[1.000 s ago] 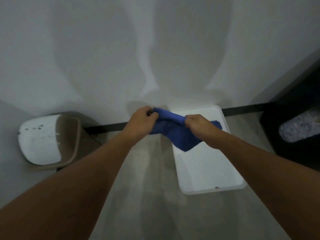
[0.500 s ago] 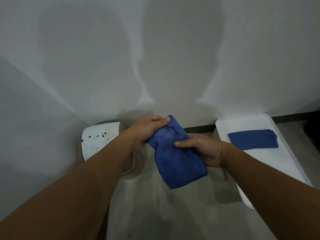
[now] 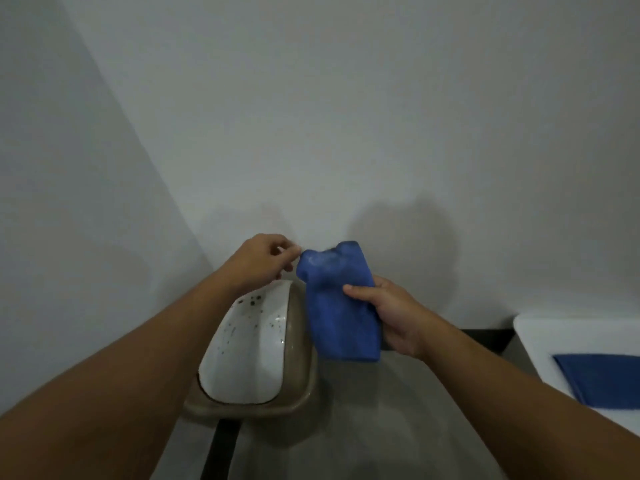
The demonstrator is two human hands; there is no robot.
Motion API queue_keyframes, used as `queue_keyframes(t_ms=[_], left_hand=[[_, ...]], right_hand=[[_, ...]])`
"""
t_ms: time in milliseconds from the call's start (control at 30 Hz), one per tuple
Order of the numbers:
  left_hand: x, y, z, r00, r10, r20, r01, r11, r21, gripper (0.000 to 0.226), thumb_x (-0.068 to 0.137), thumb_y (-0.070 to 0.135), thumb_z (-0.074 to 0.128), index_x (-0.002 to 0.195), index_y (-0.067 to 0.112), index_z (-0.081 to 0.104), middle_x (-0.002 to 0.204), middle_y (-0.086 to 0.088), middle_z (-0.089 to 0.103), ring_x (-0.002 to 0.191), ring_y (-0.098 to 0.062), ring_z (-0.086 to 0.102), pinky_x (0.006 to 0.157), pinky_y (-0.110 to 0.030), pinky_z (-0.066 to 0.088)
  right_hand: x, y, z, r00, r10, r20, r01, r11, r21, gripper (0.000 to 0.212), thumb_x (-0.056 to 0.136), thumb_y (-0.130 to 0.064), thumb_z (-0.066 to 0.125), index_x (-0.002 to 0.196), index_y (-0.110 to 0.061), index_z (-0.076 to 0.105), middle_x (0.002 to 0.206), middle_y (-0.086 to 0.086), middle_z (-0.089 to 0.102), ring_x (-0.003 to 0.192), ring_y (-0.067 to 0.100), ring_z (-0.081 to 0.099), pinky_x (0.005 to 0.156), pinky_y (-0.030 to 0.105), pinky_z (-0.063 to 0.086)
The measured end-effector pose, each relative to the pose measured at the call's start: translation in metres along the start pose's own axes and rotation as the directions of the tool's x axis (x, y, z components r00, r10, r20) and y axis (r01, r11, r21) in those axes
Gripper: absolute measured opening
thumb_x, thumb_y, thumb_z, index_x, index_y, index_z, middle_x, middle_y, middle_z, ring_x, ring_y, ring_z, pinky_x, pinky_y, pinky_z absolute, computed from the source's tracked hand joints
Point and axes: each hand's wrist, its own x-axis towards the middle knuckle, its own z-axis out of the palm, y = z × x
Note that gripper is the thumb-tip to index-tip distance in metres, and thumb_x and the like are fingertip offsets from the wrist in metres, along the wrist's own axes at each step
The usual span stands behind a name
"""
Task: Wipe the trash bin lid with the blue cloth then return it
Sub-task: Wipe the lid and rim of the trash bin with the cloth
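The white, dark-speckled plastic lid of the tan trash bin (image 3: 247, 344) sits low in the corner where two pale walls meet, and it serves as the landmark here. Its dark spots are untouched, so by my reading the wiping has not begun; picking up the cloth is done, while the wipe and the return are both left.

The soft, folded blue cloth (image 3: 337, 306) hangs in the air just right of the lid and above its right rim, not touching it. The right hand (image 3: 391, 317) grasps the cloth at its right edge, thumb across the front and fingers behind. The left hand (image 3: 261, 259), above the lid's far end, pinches thumb and forefinger at the cloth's upper left corner; whether fabric is actually caught between them I cannot tell, since the tips sit right at the edge.

Well to the right of the lid stands a white rectangular tray (image 3: 533, 330) with a second, flat blue cloth (image 3: 602, 379) lying in it, likely the place for the return.

Room for moving is tight behind and left of the lid, where the walls close in; the near side and the right side open onto bare grey floor (image 3: 398, 427). The lid's raised tan rim will likely stop strokes at its edges.
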Motion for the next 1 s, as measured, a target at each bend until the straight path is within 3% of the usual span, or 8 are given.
queue_keyframes(t_ms=[100,233,300,400,500,567,900,1000], left_hand=[[-0.007,-0.028,-0.011,0.998,0.011,-0.055,-0.003,0.990,0.144,0.025,0.089,0.037,0.053,0.096,0.019,0.068,0.086,-0.002,0.069,0.078,-0.014,0.063,0.065,-0.024,0.043],[-0.018,-0.059,-0.030,0.992,-0.121,-0.034,0.126,0.966,0.225,0.037,0.093,0.038,0.044,0.122,0.018,0.059,0.127,-0.007,0.061,0.112,-0.024,0.055,0.090,-0.028,0.039],[-0.021,-0.060,-0.037,0.972,-0.230,0.035,0.219,0.954,0.203,0.042,0.096,0.038,0.039,0.128,0.015,0.054,0.135,-0.009,0.055,0.120,-0.027,0.052,0.094,-0.031,0.039],[-0.024,-0.049,-0.043,0.885,-0.441,0.151,0.425,0.896,0.125,0.037,0.094,0.023,0.047,0.126,0.005,0.053,0.128,-0.016,0.057,0.115,-0.033,0.056,0.072,-0.032,0.048],[-0.021,-0.042,-0.045,0.834,-0.509,0.212,0.493,0.861,0.127,0.038,0.093,0.015,0.047,0.129,-0.001,0.048,0.133,-0.021,0.052,0.116,-0.035,0.053,0.086,-0.034,0.045],[-0.018,-0.043,-0.045,0.826,-0.498,0.264,0.435,0.861,0.262,0.042,0.091,0.020,0.046,0.128,0.000,0.047,0.132,-0.022,0.048,0.108,-0.042,0.056,0.075,-0.043,0.053],[-0.024,-0.018,-0.014,0.685,-0.498,0.532,0.396,0.867,0.302,0.042,0.093,0.027,0.050,0.134,0.015,0.045,0.140,-0.024,0.035,0.087,-0.043,0.061,0.071,-0.054,0.052],[-0.023,-0.007,-0.006,0.678,-0.475,0.560,0.394,0.879,0.269,0.043,0.093,0.035,0.048,0.133,0.021,0.046,0.141,-0.021,0.033,0.099,-0.050,0.056,0.077,-0.059,0.050]], right_hand=[[0.009,0.006,0.024,0.986,-0.153,-0.068,0.131,0.956,-0.262,0.016,0.090,-0.017,0.052,0.103,-0.017,0.060,0.108,0.010,0.067,0.100,0.023,0.062,0.088,0.038,0.050],[0.009,0.014,0.070,0.861,-0.447,-0.242,0.253,0.790,-0.558,0.022,0.092,-0.017,0.043,0.077,-0.029,0.053,0.077,-0.002,0.060,0.071,0.003,0.056,0.060,0.018,0.044],[0.007,0.024,0.093,0.833,-0.509,-0.218,0.269,0.716,-0.644,0.016,0.093,-0.017,0.042,0.090,-0.026,0.055,0.085,-0.002,0.062,0.078,0.005,0.059,0.066,0.019,0.046],[0.020,0.038,0.117,0.913,-0.407,-0.028,0.172,0.447,-0.878,0.049,0.092,-0.009,0.044,0.138,-0.020,0.032,0.147,0.008,0.035,0.132,0.025,0.034,0.107,0.040,0.032],[0.033,0.053,0.120,0.942,-0.329,0.059,0.093,0.089,-0.992,0.065,0.087,-0.007,0.048,0.143,-0.022,0.017,0.156,0.003,0.011,0.142,0.027,0.008,0.115,0.049,0.012],[0.031,0.069,0.110,0.936,-0.331,0.115,0.106,-0.046,-0.993,0.062,0.091,-0.018,0.040,0.144,-0.028,0.008,0.157,0.000,0.000,0.143,0.026,-0.008,0.113,0.051,-0.005],[-0.027,0.070,0.035,0.926,-0.155,0.345,0.307,-0.226,-0.924,0.062,0.095,-0.031,0.035,0.138,-0.040,-0.008,0.145,-0.011,-0.024,0.126,0.013,-0.038,0.105,0.039,-0.026],[-0.055,0.075,0.024,0.914,-0.132,0.383,0.336,-0.283,-0.898,0.070,0.093,-0.028,0.042,0.133,-0.043,-0.015,0.143,-0.008,-0.027,0.127,0.017,-0.039,0.099,0.044,-0.031]])
